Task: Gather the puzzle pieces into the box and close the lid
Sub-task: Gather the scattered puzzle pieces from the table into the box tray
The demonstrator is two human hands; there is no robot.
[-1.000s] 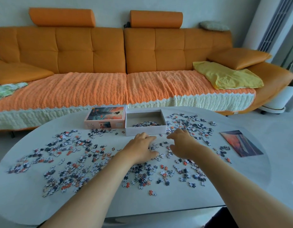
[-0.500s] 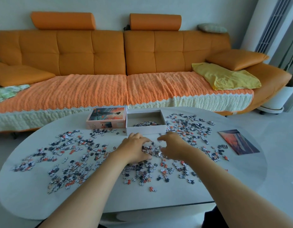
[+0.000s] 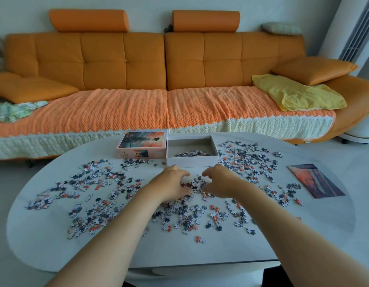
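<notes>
Where the pale oval table begins on the left, loose puzzle pieces lie scattered in dark, white and orange, a wide band that runs right across the top. Further along, at the far edge, the lid rests picture side up, touching the left wall of the open box. Small print and a thumbnail sit on the lid's near side, too small to read. A shallow layer of pieces lies inside the box.

Just in front of it, both forearms reach in from the near edge and converge. The left hand lies knuckles up, fingers curled inward and thumb low, cupping one side of a small heap of pieces. The right hand mirrors it — fingers hooked toward the left hand, thumb underneath, closing on the other side of the same heap. Whether any pieces are lifted off the table cannot be told.

Right of the hands more pieces spread out, and near the right edge a printed picture card lies flat — any writing on it cannot be made out.
</notes>
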